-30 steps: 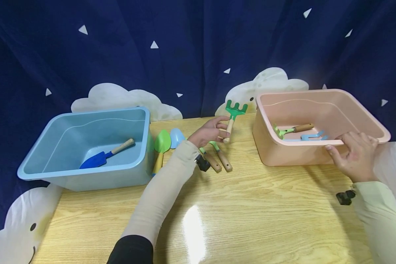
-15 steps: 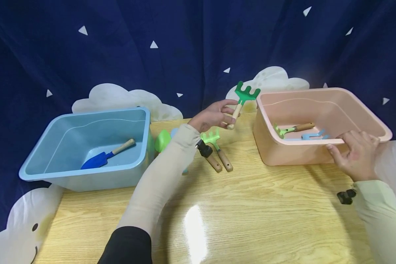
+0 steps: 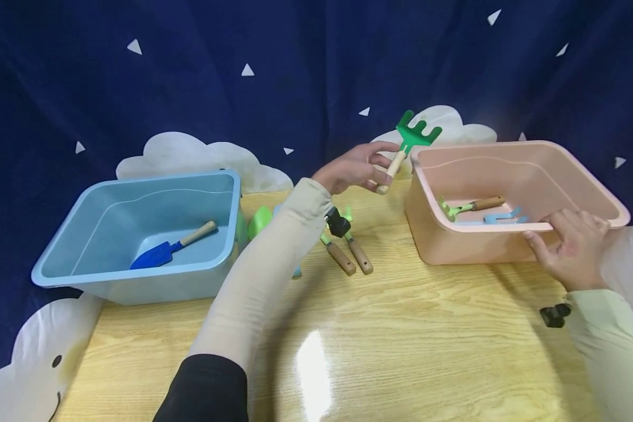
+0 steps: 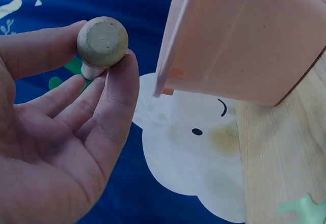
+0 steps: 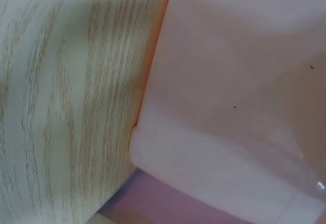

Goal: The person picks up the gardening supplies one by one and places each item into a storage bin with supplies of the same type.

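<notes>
My left hand [image 3: 350, 169] pinches a green hand rake [image 3: 418, 136] by its pale wooden handle, tines up, just off the pink bin's left rim. The left wrist view shows the handle's round end [image 4: 103, 38] between thumb and fingers, with the bin's outer wall [image 4: 229, 40] alongside. My right hand [image 3: 575, 249] grips the front rim of the pink bin [image 3: 453, 243]. Inside that bin lie a light green rake [image 3: 485, 203] with a brown handle and a light blue forked tool [image 3: 500, 218]. The right wrist view has only bin wall and table, no hand.
A blue bin [image 3: 137, 282] stands at the left with a blue trowel [image 3: 155, 256] inside. Between the bins, two wooden-handled light green tools [image 3: 360, 256] lie on the wooden table [image 3: 427, 340]. A bright green scoop [image 3: 259, 221] is partly hidden behind the left arm.
My left hand has carried the green rake up and to the right, from over the table's middle to the pink bin's left edge. The right hand has stayed on the rim.
</notes>
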`<act>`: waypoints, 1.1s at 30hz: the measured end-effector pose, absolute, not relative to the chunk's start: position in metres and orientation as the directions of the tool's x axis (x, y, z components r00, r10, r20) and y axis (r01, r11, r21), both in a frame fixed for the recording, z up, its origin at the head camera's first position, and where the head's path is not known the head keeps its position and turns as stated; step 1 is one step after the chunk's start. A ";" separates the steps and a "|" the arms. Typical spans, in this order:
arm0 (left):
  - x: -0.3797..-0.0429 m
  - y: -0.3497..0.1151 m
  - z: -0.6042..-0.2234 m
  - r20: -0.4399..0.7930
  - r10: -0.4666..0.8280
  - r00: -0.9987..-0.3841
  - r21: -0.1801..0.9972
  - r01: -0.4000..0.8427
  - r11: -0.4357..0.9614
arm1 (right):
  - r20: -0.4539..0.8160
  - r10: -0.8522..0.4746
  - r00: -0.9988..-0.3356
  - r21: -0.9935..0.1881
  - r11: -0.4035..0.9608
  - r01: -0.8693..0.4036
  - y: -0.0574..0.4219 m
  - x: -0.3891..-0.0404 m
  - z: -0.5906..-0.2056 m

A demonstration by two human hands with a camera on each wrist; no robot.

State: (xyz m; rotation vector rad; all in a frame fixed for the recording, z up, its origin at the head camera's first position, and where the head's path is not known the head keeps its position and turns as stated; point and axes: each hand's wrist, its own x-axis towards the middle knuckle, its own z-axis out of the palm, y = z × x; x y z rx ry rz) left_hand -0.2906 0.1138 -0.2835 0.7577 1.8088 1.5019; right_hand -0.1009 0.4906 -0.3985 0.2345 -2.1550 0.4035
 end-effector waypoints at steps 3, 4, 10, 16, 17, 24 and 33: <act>-0.290 0.115 -0.281 -0.133 0.780 -0.612 0.982 0.024 0.187 | 0.807 -0.016 -0.590 -0.202 0.932 -0.301 0.491 -0.099 -0.398; -0.290 0.116 -0.280 -0.136 0.780 -0.611 0.981 0.026 0.192 | 0.803 -0.013 -0.596 -0.200 0.936 -0.291 0.491 -0.098 -0.398; -0.291 0.120 -0.274 -0.158 0.771 -0.617 0.970 0.051 0.239 | 0.811 -0.005 -0.585 -0.203 0.935 -0.290 0.492 -0.099 -0.398; -0.291 0.127 -0.266 -0.169 0.762 -0.625 0.960 0.072 0.271 | 0.813 -0.001 -0.582 -0.212 0.931 -0.298 0.493 -0.097 -0.400; -0.291 0.129 -0.266 -0.168 0.763 -0.625 0.959 0.074 0.272 | 0.812 -0.002 -0.584 -0.209 0.932 -0.295 0.493 -0.095 -0.399; -0.284 0.148 -0.261 -0.160 0.790 -0.592 0.960 0.093 0.264 | 0.804 -0.021 -0.594 -0.179 0.944 -0.277 0.497 -0.088 -0.397; -0.278 0.169 -0.247 -0.221 0.747 -0.628 0.948 0.040 0.314 | 0.815 0.004 -0.579 -0.208 0.935 -0.286 0.494 -0.090 -0.397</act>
